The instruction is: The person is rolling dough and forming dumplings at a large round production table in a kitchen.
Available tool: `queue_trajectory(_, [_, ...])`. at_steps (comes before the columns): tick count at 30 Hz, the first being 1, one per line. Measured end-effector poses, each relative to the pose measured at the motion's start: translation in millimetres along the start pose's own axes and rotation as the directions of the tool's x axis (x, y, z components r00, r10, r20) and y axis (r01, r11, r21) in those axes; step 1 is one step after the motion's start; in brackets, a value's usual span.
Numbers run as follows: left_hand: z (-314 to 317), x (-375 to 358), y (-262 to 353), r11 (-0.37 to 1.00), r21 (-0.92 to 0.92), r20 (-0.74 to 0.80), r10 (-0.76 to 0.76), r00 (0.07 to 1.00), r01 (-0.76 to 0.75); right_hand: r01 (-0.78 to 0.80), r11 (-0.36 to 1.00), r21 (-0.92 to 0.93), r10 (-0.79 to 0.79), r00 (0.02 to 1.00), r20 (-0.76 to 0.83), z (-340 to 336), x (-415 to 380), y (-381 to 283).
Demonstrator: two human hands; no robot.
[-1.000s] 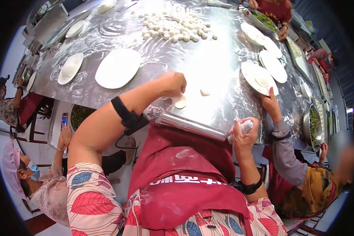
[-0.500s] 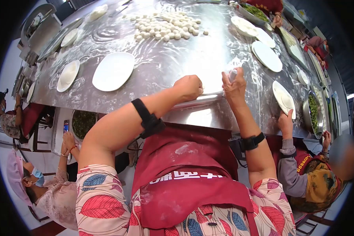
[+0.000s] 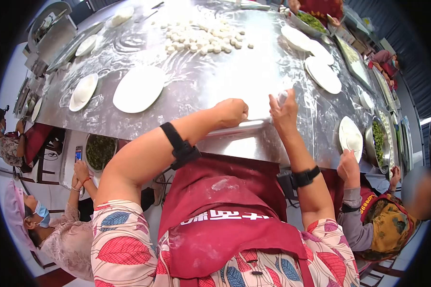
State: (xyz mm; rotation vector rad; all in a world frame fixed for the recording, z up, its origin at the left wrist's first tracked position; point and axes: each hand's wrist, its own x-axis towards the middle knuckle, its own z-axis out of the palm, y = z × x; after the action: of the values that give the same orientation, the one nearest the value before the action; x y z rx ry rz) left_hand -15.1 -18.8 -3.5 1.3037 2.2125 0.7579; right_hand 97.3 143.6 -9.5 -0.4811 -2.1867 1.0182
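Observation:
My left hand [image 3: 232,112] is closed at the near edge of the floured steel table [image 3: 196,103]; its curled fingers hide whatever may be in them. A short way to its right, my right hand [image 3: 284,115] wraps round a pale, stubby cylinder, which looks like the end of a rolling pin [image 3: 283,98]. Bright glare on the metal washes out the surface between and beyond both hands. Many small dough pieces [image 3: 203,38] lie in a loose pile farther back.
White plates stand left [image 3: 139,89] and right [image 3: 323,75]. At the right, a co-worker's hand [image 3: 348,165] holds a plate with wrappers [image 3: 353,139] beside a bowl of chopped greens [image 3: 378,141]. Another person [image 3: 57,229] sits at left near a greens bowl [image 3: 100,150].
My right hand has shifted slightly left and down, its cylinder less exposed. My left hand stays closed, slightly lower. At right, the co-worker's hand and plate have moved lower.

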Motion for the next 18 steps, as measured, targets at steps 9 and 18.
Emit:
queue_trajectory(9, [-3.0,-20.4,2.3,0.989,-0.118,0.050,-0.083,0.995,0.089,0.022,0.996,0.092,-0.020,1.000,-0.021,-13.5,-33.3,8.9])
queue_trajectory(18, [-6.1,-15.4,-3.1,0.990,0.111,0.078,0.073,0.994,-0.082,-0.111,0.966,0.232,0.110,0.994,0.017,-40.9,-75.8,-18.6])
